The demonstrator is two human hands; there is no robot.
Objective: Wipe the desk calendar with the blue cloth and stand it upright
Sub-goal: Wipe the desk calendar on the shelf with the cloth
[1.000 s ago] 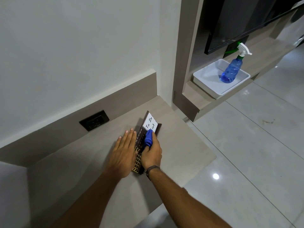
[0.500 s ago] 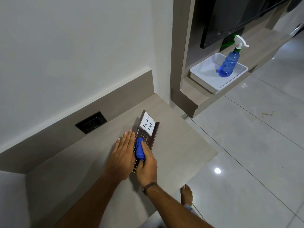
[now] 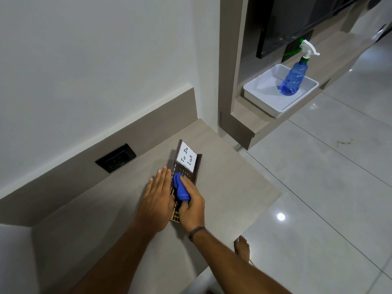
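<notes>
The dark brown flat desk calendar, with a white "To Do List" card at its far end, lies face-up on the pale wood-grain worktop, near the wall. It is not yet upright.

Wiping step:
- The right hand presses a bunched blue cloth onto the middle of the calendar face. Its fingers are curled closed around the cloth.
- The left hand lies flat, fingers extended and together, along the calendar's left edge, partly over it. It holds nothing and acts as a brace.
- Keep the left palm firmly down so the calendar does not slide on the smooth worktop during strokes.
- Stroke along the length of the calendar. Work lightly near the white card: how it is fixed cannot be told, and a hard pass could lift or crease it.
- The near end, with the gold grid, lies under both hands and probably needs a separate pass.
- To stand the calendar up, the raised flap at the far right corner suggests a folding base.

Surroundings:
- A black wall socket sits in the upstand to the left, well apart.
- A blue spray bottle stands in a white plastic tray on a lower shelf to the right, out of the work zone.
- A bare foot stands on the glossy tiled floor beside the worktop edge.
- Nothing obstructs the wiping path.
</notes>
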